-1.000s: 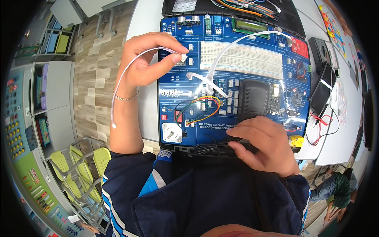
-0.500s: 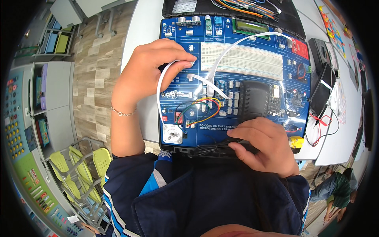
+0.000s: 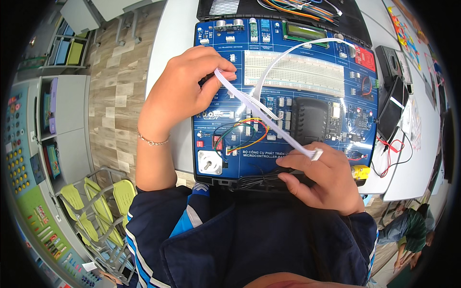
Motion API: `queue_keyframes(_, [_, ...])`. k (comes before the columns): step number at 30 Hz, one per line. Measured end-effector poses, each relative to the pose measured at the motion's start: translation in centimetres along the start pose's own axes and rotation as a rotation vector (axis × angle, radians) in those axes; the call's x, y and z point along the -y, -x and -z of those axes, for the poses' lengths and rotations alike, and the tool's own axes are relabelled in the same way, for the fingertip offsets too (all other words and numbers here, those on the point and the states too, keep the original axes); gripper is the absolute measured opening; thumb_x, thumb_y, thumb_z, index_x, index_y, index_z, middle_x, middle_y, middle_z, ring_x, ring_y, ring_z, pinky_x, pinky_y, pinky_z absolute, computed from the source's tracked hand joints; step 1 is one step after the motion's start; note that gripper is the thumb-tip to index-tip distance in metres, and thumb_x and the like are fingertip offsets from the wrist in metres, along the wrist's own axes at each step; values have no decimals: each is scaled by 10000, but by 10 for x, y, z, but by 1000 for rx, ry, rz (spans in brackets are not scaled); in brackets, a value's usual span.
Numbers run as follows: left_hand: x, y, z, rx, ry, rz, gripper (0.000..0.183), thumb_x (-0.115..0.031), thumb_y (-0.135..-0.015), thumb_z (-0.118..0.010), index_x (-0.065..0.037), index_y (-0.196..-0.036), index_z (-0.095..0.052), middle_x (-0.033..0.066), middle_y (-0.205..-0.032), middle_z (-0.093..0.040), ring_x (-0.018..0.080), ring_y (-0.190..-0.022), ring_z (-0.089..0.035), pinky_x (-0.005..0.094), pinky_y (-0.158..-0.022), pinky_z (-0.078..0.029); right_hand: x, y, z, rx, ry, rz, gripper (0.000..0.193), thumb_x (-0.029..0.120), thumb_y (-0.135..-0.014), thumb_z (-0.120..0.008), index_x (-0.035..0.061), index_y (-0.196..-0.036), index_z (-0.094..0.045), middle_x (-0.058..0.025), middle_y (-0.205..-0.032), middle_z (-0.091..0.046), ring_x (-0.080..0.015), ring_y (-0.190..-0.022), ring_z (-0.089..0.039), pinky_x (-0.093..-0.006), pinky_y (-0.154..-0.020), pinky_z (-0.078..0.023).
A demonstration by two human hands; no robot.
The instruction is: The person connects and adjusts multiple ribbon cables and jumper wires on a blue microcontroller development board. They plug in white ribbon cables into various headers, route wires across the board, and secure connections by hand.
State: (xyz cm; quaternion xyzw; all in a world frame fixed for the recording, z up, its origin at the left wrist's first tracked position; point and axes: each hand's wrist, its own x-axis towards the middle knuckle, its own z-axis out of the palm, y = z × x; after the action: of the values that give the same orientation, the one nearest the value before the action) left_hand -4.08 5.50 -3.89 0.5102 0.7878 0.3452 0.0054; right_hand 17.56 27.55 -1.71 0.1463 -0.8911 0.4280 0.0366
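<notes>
My left hand point(image 3: 185, 89) is closed, thumb and fingertips pinching one end of a white flat cable point(image 3: 269, 122) over the left part of a blue electronics trainer board point(image 3: 261, 165). From there the cable runs down to the right across the board. Its free end, with a small white plug point(image 3: 316, 154), lies over the knuckles of my right hand point(image 3: 324, 180). That hand rests at the board's front edge, thumb and forefinger apart, beside a bundle of black cable point(image 3: 259, 181). What the left fingertips touch underneath is hidden.
A white breadboard point(image 3: 293, 72), a small display point(image 3: 307, 32) and a black block point(image 3: 307, 122) sit on the board. Another white cable point(image 3: 283, 57) arches over it. Jumper wires point(image 3: 302, 12) lie in the case lid. A black multimeter point(image 3: 389, 62) stands to the right.
The white cable's free end has swung from the stepper motor at the lower left across to my right hand. My left hand has barely shifted; my right hand has stayed put.
</notes>
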Motion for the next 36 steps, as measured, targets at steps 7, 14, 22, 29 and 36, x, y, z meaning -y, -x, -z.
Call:
queue_keyframes(7, [-1, -1, -3, 35, 1, 38, 108, 12, -855, -709, -15, -959, -708, 91, -876, -679, 224, -770, -643, 325, -671, -511, -1, -1, -2, -6, -7, -2, 279, 80, -788, -823, 58, -1047, -723, -92, -903, -693, -274, -782, -691, -355, -661, -555])
queue_keyframes(14, [-7, -7, -6, 13, -130, -28, 117, 40, -864, -655, -14, -966, -676, 120, -892, -656, 304, -787, -637, 364, -692, -518, -1, -3, -2, -23, -14, 22, 276, 66, -785, -824, 51, -1039, -718, -93, -919, -703, -277, -792, -700, -363, -684, -563])
queue_keyframes(22, [-11, -7, -3, 51, -104, 37, 134, 40, -854, -671, -15, -973, -703, 115, -861, -661, 267, -701, -619, 338, -654, -505, 1, -3, -1, -23, -12, 8, 272, 69, -785, -827, 58, -1034, -718, -89, -912, -703, -271, -782, -696, -356, -675, -557])
queue_keyframes(29, [-8, -2, 6, 75, 42, 62, 106, 6, -854, -694, 9, -958, -716, 166, -827, -654, 350, -709, -652, 385, -655, -534, 0, -3, -1, -26, -9, 13, 270, 68, -788, -825, 59, -1037, -720, -88, -915, -704, -267, -777, -695, -355, -672, -553])
queue_keyframes(36, [-15, -3, -3, 34, -32, 79, 80, 7, -868, -676, 42, -940, -669, 176, -861, -644, 373, -831, -640, 429, -751, -534, 0, -2, -1, -20, -22, 8, 271, 63, -788, -821, 55, -1039, -721, -96, -924, -705, -273, -794, -702, -359, -683, -561])
